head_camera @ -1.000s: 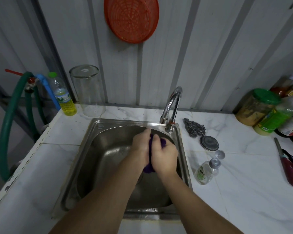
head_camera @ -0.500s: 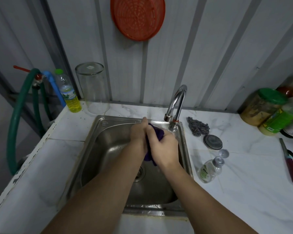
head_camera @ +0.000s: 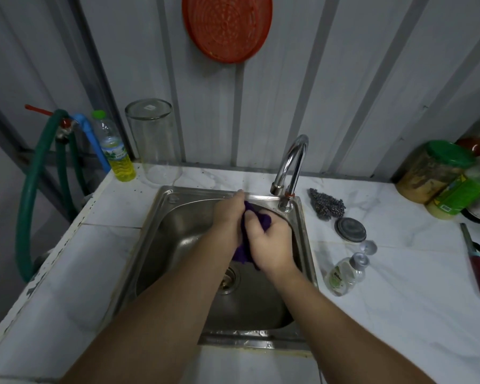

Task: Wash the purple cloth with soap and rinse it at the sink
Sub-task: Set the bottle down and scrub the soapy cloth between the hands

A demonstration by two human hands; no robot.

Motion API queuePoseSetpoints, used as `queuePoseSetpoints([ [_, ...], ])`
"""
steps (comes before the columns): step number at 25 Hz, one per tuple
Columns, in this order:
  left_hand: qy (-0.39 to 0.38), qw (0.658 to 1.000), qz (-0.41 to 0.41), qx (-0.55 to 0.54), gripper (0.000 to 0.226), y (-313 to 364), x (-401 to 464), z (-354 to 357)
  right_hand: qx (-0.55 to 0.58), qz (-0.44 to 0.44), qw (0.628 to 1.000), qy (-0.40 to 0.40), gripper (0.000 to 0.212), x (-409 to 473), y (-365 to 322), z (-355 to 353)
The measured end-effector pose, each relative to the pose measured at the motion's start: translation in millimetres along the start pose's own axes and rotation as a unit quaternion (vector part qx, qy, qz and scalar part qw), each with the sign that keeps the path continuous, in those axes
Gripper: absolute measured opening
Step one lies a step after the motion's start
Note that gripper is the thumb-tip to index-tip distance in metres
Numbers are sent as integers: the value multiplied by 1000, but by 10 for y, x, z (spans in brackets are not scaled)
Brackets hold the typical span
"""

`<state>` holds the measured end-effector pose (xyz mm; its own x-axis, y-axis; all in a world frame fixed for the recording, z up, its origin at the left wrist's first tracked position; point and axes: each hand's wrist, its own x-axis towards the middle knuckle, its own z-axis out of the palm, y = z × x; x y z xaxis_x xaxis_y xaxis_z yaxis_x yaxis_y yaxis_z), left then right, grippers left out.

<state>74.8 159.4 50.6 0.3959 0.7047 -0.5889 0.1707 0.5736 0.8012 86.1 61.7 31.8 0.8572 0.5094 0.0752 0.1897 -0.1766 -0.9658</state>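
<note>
Cloth (head_camera: 251, 231) mostly hidden, bunched between my left hand (head_camera: 227, 214) and right hand (head_camera: 269, 239), both gripping, over the sink (head_camera: 161, 245).

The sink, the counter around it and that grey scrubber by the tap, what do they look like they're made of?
Sink: likely stainless steel, brushed grey with soft reflections. Counter: white with grey veining and grout lines, so marble-look tile or stone; which one is unclear. Scrubber: a tangle of shiny grey coils, probably steel wool.

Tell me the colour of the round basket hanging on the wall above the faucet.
Orange-red, seen plainly in the head view: the basket hangs above the faucet.
</note>
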Motion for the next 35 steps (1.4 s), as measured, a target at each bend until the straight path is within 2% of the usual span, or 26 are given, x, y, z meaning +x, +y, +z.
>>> queuePoseSetpoints([
  [3,-25,999,-28,-8,37,-77,-15,-24,-17,-61,998,-12,39,-166,-14,9],
  [5,-56,997,-54,-29,36,-146,-104,-21,-32,-43,998,18,38,-118,-31,15],
  [7,-76,995,-49,-34,30,-201,-136,-9,-20,16,998,60,38,43,-6,2],
  [9,-88,995,-42,-29,27,-236,-156,8,22,126,988,82,35,232,84,-41],
  [11,-88,995,-50,-17,32,-251,-179,38,87,221,968,78,29,312,127,-100],
  [12,-71,996,-53,-19,35,-247,-171,48,87,230,967,73,28,288,143,-107],
  [17,3,999,-29,-44,39,-120,21,42,51,37,998,16,37,-200,-25,-6],
  [19,-18,999,-35,-38,38,-165,-8,68,11,28,999,44,39,-84,-50,-19],
  [21,-56,998,-33,-26,35,-248,-137,97,24,114,989,87,34,189,-20,-80],
  [23,-79,996,-41,-21,37,-287,-225,126,94,244,963,67,26,389,60,-140],
  [25,-86,995,-53,-26,40,-281,-239,123,146,293,944,44,24,400,104,-178],
  [28,-42,997,-45,-55,43,-185,-154,107,136,224,964,48,32,149,13,-171],
  [31,-1,999,-19,-49,43,-137,-75,79,33,57,998,7,39,-203,-90,-122],
  [33,-21,998,-42,-41,40,-174,-114,88,-55,-2,998,7,44,-257,-106,-86],
  [35,-47,996,-57,-51,33,-203,-188,100,-69,-5,997,37,43,-136,-100,-78],
])
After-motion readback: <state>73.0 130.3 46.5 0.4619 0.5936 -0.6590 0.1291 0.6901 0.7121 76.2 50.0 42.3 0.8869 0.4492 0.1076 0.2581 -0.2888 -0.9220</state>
